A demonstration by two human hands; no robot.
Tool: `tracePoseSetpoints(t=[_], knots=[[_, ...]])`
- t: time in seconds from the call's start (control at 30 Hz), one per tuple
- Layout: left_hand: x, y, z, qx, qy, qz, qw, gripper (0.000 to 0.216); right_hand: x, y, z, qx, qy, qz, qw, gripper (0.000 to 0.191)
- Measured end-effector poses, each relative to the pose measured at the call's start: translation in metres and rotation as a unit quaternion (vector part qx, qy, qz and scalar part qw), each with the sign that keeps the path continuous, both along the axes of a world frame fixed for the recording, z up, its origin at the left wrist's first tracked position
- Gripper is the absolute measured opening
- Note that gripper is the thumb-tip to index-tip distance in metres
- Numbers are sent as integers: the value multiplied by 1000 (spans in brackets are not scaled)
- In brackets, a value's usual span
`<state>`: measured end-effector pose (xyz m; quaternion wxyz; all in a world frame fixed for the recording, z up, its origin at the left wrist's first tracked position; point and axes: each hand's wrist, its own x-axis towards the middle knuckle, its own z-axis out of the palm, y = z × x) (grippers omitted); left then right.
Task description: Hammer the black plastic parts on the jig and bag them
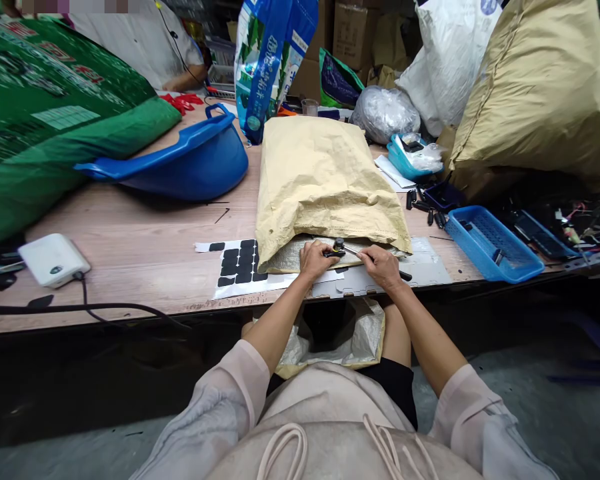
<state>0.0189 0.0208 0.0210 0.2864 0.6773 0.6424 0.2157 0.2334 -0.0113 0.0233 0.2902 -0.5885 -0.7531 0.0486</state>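
My left hand [316, 260] is closed on a small black part [334, 253], at the open mouth of a tan woven sack [325, 173] lying on the table. A round black piece with a hint of yellow [339, 244] sits just above those fingers; whether it belongs to the same part I cannot tell. My right hand [381, 265] grips a screwdriver-like tool [405, 275], its metal shaft pointing left toward the round piece and its dark handle end showing below the palm. Left of the sack's mouth lies a white sheet with several black rounded-square stickers [230, 262].
Another open sack [375, 340] rests on my lap under the table edge. To the right are a blue basket [495, 243] and loose black parts [423, 205]. Leftward stand a blue basin [190, 157], a white box with a cable [55, 260] and a green sack [55, 113]. A person sits opposite.
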Motion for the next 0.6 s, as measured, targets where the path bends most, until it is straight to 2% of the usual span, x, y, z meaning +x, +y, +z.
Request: tracePoseSetpoints(t=[0.3, 0.6], knots=[[-2, -2, -3, 13, -4, -11, 1000, 16, 34, 11, -17, 47, -49, -37, 997, 16], [-6, -1, -7, 24, 0, -30, 999, 15, 34, 12, -27, 48, -75, -48, 995, 11]])
